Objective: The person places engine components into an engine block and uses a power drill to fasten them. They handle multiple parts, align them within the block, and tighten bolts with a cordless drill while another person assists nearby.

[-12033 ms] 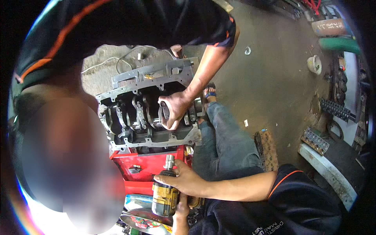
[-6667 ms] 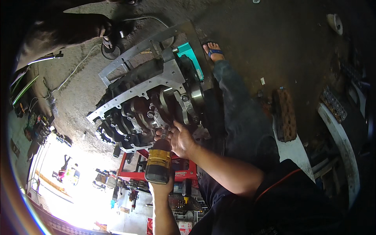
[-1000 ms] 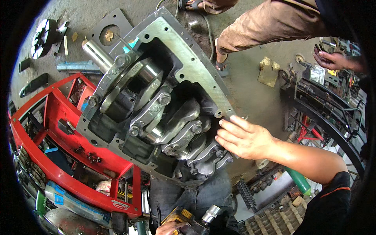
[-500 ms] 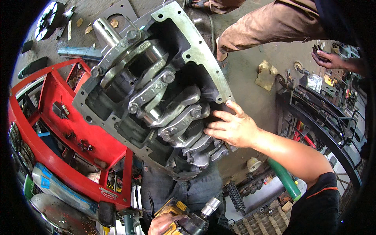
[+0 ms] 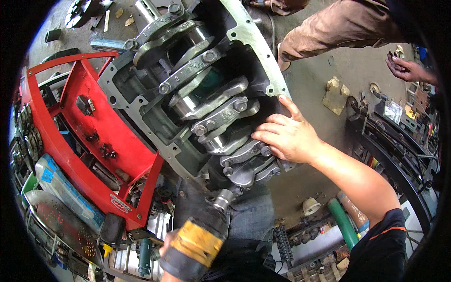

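An upturned engine block (image 5: 256,44) fills the middle, its crankshaft (image 5: 192,103) and bolted bearing caps (image 5: 228,115) exposed. My right hand (image 5: 293,138) lies over the block's right side, thumb on the edge and fingers spread toward the crankshaft. Low in the picture, my left hand (image 5: 168,246) grips a yellow and black impact wrench (image 5: 197,242), and much of the hand is behind the tool. The silver socket (image 5: 223,199) on the wrench points up toward the lower end of the block; whether it touches a bolt I cannot tell.
A red metal cart (image 5: 117,141) stands close along the left. Another person's trouser leg (image 5: 338,28) and hand (image 5: 406,69) are at upper right. A black metal frame (image 5: 399,145) and a green cylinder (image 5: 343,223) lie on the right.
The impact wrench has swung round, its socket now pointing up at the block rather than to the right. My right hand stays on the block's edge; the view has shifted a little.
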